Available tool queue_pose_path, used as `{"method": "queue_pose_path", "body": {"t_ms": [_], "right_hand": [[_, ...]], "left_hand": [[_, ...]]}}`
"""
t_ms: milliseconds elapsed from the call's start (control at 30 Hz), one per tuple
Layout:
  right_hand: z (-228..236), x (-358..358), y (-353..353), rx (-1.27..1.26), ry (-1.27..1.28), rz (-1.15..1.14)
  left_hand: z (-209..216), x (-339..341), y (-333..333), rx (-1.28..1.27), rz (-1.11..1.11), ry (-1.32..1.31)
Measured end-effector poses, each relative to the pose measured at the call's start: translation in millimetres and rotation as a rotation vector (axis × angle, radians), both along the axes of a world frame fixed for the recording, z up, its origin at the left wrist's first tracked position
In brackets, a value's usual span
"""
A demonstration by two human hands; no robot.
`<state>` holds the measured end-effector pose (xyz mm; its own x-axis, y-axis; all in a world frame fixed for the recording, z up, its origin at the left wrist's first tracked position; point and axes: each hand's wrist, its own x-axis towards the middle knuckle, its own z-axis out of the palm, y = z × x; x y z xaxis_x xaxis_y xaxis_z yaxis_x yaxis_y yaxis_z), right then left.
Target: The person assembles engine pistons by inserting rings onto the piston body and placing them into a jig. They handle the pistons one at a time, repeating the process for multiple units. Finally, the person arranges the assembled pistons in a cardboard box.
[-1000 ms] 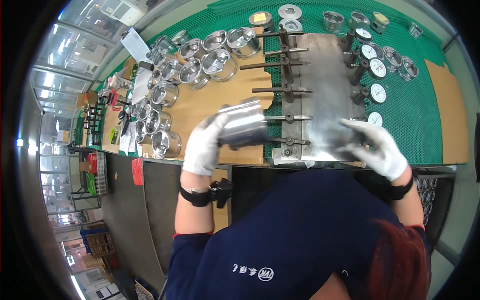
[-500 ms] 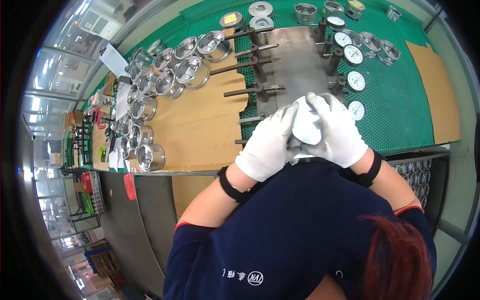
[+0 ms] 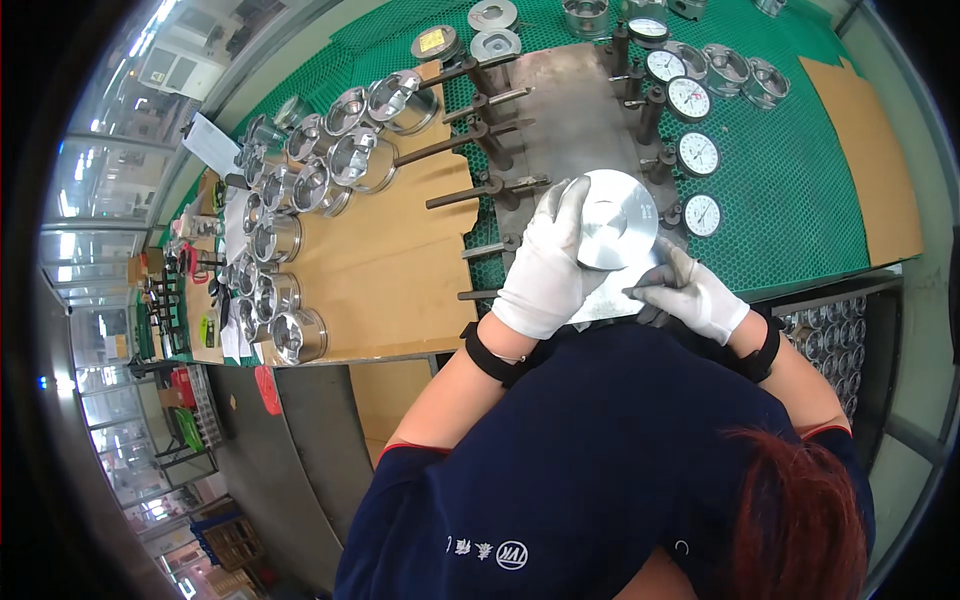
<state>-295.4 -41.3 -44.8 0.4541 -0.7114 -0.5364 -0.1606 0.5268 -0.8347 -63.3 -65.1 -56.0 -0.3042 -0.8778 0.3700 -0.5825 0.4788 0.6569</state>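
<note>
My left hand [image 3: 545, 268], in a white glove, grips a silver engine piston [image 3: 618, 215] by its left side. The piston's flat round crown faces up toward me, with small marks near its right edge. My right hand [image 3: 697, 300], gloved too with darkened fingertips, is just below and right of the piston. Its fingers are curled in and pressed together; whether they pinch anything is hidden. Beneath the hands shows a bright pale surface [image 3: 603, 300] at the near end of the grey metal plate [image 3: 570, 110].
Several dial gauges [image 3: 698, 153] on dark posts line the plate's right side; rods on posts [image 3: 490, 145] line its left. Many pistons [image 3: 362, 160] stand on brown cardboard [image 3: 390, 270] at left. More pistons [image 3: 725, 70] sit on the green mat [image 3: 790, 170]. Pistons fill a rack [image 3: 830, 340] below right.
Both hands were around the piston, which was tilted and partly covered. Now its crown shows fully in my left hand, and my right hand has come off it, down and right. The view has shifted slightly.
</note>
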Motion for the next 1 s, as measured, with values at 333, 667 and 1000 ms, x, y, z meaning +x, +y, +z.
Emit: {"method": "queue_pose_path", "body": {"t_ms": [333, 667, 1000], "right_hand": [[-14.8, -0.5, -0.7, -0.107, 0.018, 0.008], [3.4, 1.2, 3.8, -0.863, 0.216, 0.077], [1.9, -145.3, -25.4, -0.221, -0.22, -0.634]], "left_hand": [[3.0, -2.3, -2.8, -0.008, 0.013, -0.003], [21.5, -4.2, -3.4, -0.036, 0.03, 0.084], [100.3, -44.4, 3.0, 0.474, -0.241, 0.331]]}}
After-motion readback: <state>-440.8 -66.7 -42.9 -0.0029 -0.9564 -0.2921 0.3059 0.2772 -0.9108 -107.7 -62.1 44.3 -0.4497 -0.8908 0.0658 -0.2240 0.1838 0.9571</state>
